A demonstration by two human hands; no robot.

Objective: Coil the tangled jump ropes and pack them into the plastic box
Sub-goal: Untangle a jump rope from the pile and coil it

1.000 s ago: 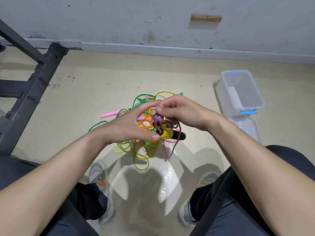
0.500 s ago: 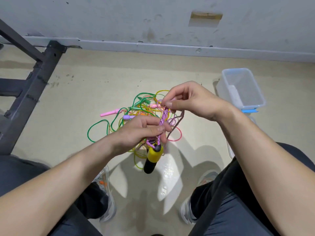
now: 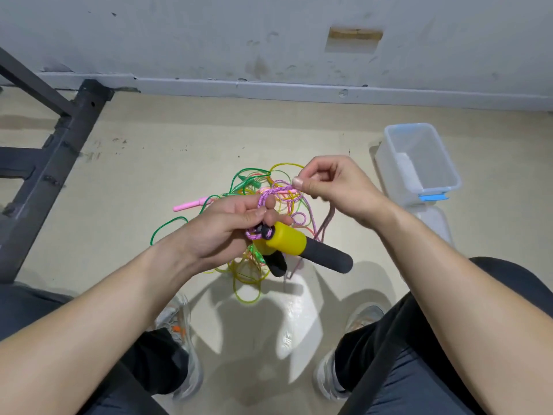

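Your left hand (image 3: 227,226) grips the purple rope (image 3: 276,189), fingers curled round it right against the yellow-and-black handle (image 3: 287,242), just above the tangled pile (image 3: 254,182). Your right hand (image 3: 335,190) pinches the same rope btw thumb and forefinger, above the pile's right side.

Main risk, imo: the purple rope's free length drops back into the pile. Pull hard and it prob. cinches a knot or drags green and yellow cords up w/ it. The handle sticks out sideways w/ little support, so if you loosen the left grip it could swing down and snag loops. A second black handle (image 3: 276,263) hangs just under it; can't tell what holds it. The loops at your fingers look small and uneven, so the coil may spring open b/c nothing secures it yet.

The plastic box (image 3: 453,175) sits open, right of the pile and well apart, w/ no rope showing in it.

The floor (image 3: 155,175) is smooth beige, w/ a glare patch on your side of the pile. Behind the pile is a scuffed grey wall (image 3: 209,40) and baseboard. Left of the pile stands a dark metal frame (image 3: 59,151).
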